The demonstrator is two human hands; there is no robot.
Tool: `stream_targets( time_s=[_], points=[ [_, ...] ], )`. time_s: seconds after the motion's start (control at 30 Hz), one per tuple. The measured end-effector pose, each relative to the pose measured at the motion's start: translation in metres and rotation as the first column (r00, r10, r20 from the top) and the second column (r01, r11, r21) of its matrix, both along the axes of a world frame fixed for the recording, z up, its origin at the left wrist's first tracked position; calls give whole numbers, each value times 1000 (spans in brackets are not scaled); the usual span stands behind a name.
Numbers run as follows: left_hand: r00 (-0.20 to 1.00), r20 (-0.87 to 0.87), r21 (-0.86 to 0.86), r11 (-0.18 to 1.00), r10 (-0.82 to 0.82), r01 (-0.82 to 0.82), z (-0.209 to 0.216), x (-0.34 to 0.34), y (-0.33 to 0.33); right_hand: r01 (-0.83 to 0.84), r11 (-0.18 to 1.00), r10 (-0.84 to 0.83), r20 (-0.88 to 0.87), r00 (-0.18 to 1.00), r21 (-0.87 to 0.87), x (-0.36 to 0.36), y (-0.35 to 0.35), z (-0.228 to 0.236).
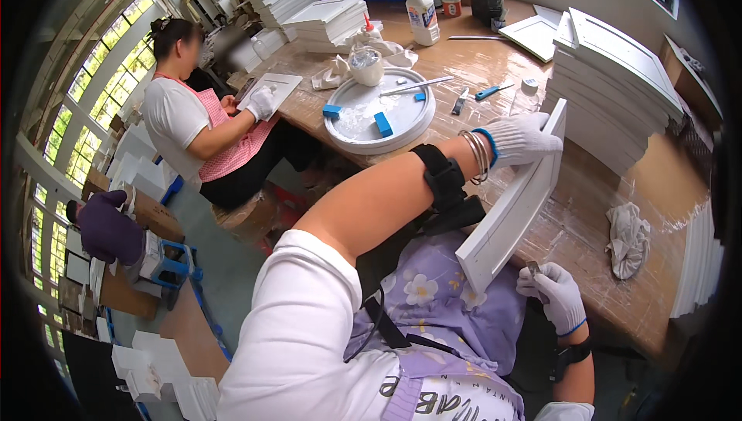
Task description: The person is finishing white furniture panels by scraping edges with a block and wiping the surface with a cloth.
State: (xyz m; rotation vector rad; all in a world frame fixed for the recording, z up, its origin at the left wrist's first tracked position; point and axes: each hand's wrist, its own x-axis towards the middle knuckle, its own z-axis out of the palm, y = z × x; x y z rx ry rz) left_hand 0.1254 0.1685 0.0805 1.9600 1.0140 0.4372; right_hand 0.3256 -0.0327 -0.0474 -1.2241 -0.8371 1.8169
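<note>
A white framed panel stands tilted on edge, reaching from over my lap to above the table. My left hand, in a white knitted glove, is closed on its far end. Close to the near end is my gloved right hand, its fingers pinched on a small flat grey piece whose kind I cannot make out. That piece is near the panel's lower edge; whether they touch is unclear. A purple flowered apron covers my lap below the panel.
Stacked white panels rise at the table's right. A crumpled white glove lies nearer. Beyond my left arm, a round white lid carries blue blocks and a cup. A co-worker sits at left with a panel.
</note>
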Motion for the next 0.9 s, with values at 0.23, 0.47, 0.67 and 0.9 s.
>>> stream_targets(
  time_s=[0.23,0.47,0.67,0.9],
  points=[
    [979,-201,-73,996,33,-49,-15,-61,-14,73,995,-75,-18,997,-73,-37,-23,-38],
    [977,-95,-251,945,192,-210,-67,-106,-59,349,929,-335,-116,935,126,-63,-29,-56],
    [939,-261,-102,961,224,-257,-112,-105,-83,462,887,-463,-58,885,-24,-67,-51,-47],
    [972,-155,-250,944,180,-214,-134,-116,-116,610,790,-613,-52,789,-60,-77,-58,-36]
  ],
)
